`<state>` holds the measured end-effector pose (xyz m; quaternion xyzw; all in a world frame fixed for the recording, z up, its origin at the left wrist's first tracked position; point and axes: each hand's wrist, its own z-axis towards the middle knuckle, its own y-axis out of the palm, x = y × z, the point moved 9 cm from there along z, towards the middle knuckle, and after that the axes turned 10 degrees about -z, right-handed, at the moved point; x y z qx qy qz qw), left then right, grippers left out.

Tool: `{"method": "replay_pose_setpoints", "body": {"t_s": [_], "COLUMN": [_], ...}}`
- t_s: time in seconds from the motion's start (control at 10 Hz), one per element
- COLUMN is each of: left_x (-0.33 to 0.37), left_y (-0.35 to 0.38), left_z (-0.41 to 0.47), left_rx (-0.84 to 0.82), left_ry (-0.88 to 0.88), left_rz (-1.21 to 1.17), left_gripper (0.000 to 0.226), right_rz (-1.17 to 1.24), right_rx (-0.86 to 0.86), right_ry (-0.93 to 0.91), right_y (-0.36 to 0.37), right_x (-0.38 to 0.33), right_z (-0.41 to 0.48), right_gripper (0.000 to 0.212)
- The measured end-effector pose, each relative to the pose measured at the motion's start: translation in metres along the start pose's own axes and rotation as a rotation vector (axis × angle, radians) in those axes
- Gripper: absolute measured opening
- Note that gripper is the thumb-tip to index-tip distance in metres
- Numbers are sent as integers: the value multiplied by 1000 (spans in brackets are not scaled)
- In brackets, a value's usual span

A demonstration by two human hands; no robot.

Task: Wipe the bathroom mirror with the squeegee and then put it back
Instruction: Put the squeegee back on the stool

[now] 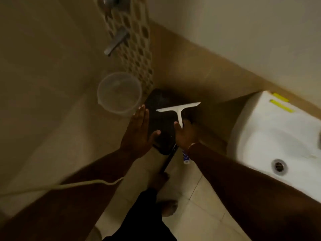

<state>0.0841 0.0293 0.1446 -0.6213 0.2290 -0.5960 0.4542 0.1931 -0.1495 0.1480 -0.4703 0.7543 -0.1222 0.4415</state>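
Observation:
A white T-shaped squeegee (pixel 178 110) is held by its handle in my right hand (pixel 185 134), blade pointing away from me and tilted up to the right. It hovers over a dark, rounded object (pixel 159 105) in the corner by the wall. My left hand (pixel 139 133) is flat, fingers together and stretched out, thumb apart, holding nothing, just left of that dark object. No mirror is in view.
A clear plastic bucket (pixel 119 93) stands left of the dark object under a wall tap (pixel 116 40). A white washbasin (pixel 278 136) with a drain fills the right side. A thin dark stick (pixel 168 159) and a small blue-white tube (pixel 185 157) lie low near the tiled floor.

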Motion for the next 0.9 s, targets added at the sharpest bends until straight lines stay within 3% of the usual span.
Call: {"method": "replay_pose_setpoints", "body": {"t_s": [0.3,0.5,0.7,0.9], "left_x": [-79,-104,-119,-123], "left_y": [103,143,154,152], "left_z": [-45,-51,-57,-41], "left_rx": [-64,-102,-119,-124], "left_ry": [-130,-183,-210,-216], "left_rz": [-40,-52,-45,-51], "left_gripper": [93,95,95,98], "right_rz": [43,73,-62,-178], "right_rx": [-142,-229,-238,-212], "right_ry": [122,56,-6,-92], "right_y": [120,207,170,173], "right_x": [43,118,38,44], "right_z": [118,260,188,198], "right_gripper": [37,29,40,57]}}
